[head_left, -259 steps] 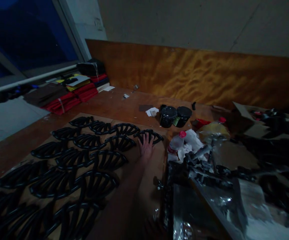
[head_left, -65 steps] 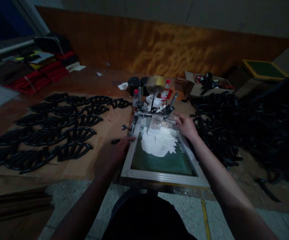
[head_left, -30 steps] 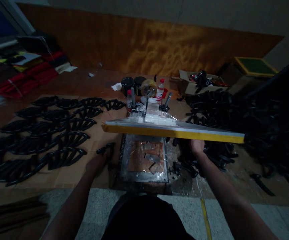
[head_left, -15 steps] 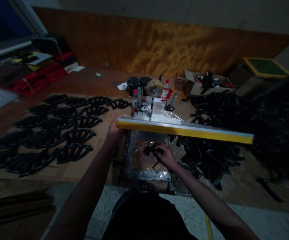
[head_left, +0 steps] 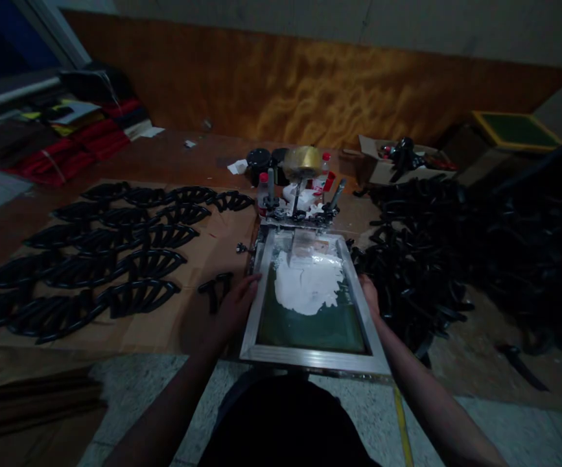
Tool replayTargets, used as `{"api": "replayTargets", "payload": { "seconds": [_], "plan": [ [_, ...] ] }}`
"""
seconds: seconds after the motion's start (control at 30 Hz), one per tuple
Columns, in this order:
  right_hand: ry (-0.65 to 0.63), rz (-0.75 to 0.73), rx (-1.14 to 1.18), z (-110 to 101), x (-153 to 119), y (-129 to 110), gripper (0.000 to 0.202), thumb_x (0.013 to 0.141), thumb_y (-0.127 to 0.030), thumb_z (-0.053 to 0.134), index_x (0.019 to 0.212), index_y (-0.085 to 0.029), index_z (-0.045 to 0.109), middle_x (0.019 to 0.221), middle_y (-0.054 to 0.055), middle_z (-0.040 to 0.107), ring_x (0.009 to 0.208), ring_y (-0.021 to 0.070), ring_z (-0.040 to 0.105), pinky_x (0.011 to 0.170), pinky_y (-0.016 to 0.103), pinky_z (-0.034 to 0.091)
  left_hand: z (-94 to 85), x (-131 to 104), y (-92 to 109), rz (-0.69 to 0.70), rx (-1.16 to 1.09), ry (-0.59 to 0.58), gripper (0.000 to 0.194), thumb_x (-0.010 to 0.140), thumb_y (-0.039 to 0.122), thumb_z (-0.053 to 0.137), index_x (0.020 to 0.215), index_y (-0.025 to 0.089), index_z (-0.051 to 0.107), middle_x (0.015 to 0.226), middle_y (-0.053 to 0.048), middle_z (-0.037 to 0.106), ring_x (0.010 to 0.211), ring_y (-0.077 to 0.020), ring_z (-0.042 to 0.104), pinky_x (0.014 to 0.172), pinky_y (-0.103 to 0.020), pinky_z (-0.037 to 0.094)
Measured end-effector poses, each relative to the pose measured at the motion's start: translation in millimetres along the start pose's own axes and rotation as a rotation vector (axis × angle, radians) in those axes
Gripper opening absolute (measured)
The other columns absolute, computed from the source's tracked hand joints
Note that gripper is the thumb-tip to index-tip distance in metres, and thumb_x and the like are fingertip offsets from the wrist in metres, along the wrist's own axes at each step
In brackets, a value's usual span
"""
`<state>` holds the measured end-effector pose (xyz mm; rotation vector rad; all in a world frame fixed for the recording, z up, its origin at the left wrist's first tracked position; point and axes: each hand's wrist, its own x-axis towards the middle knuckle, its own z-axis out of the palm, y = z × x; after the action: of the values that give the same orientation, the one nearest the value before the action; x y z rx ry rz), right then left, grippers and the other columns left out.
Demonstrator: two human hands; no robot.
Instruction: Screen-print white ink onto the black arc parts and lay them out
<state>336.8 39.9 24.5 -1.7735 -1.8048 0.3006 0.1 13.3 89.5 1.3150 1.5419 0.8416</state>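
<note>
A metal-edged screen printing frame point(head_left: 312, 358) lies low over the press in front of me, with white ink point(head_left: 307, 282) spread on its dark green mesh. At its left side, my left hand point(head_left: 239, 299) has its fingers closed against the edge, their tips partly hidden. My right hand point(head_left: 369, 295) is at the opposite side, touching or close to the edge; the frame hides most of its fingers. Two small black curved parts point(head_left: 215, 289) lie on the cardboard just left of my left hand. A squeegee plate point(head_left: 304, 245) sits at the mesh's far end.
Rows of black curved parts point(head_left: 81, 266) cover the cardboard at left, and a heap of them point(head_left: 411, 259) lies at right. Behind the press stand dark tubs point(head_left: 258, 159), a tape roll point(head_left: 304, 159) and bottles point(head_left: 262, 188). An open carton point(head_left: 382, 170) is farther right.
The frame has swung down from its raised position. My right hand has moved from the black part on the bed to the frame's right side. My left hand has come down with the frame.
</note>
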Motion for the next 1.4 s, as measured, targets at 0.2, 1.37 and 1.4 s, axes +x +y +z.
{"api": "replayTargets", "payload": {
  "seconds": [0.2,1.37,1.4],
  "plan": [
    [0.042,-0.181,-0.178,-4.7,60.5,-58.2,0.06,0.082,-0.032,0.063,0.138,-0.015,0.05,0.141,0.017,0.048,0.128,0.0316,0.045,0.102,0.047,0.041,26.5,10.7,-51.9,-0.078,0.055,-0.063,0.058,0.087,0.034,0.051,0.14,0.012,0.049,0.104,-0.011,0.073,0.092,-0.0252,0.069,0.083,-0.038,0.055],
    [-0.06,-0.16,-0.079,-35.7,105.6,-81.3,0.048,0.093,-0.039,0.051,0.137,-0.021,0.054,0.108,0.01,0.068,0.091,0.0229,0.063,0.081,0.033,0.047,-10.7,2.7,6.7,-0.098,-0.077,-0.088,0.052,0.087,0.048,0.05,0.129,0.019,0.06,0.113,-0.008,0.07,0.093,-0.024,0.067,0.077,-0.034,0.055],
    [0.034,-0.085,-0.046,-45.7,109.5,-65.4,0.045,0.094,-0.038,0.047,0.133,-0.018,0.058,0.105,0.011,0.068,0.089,0.0227,0.063,0.081,0.034,0.048,-14.1,4.2,16.2,-0.071,-0.079,-0.068,0.05,0.09,0.051,0.044,0.124,0.021,0.063,0.115,-0.007,0.069,0.096,-0.0239,0.066,0.078,-0.034,0.055]
  ]
}}
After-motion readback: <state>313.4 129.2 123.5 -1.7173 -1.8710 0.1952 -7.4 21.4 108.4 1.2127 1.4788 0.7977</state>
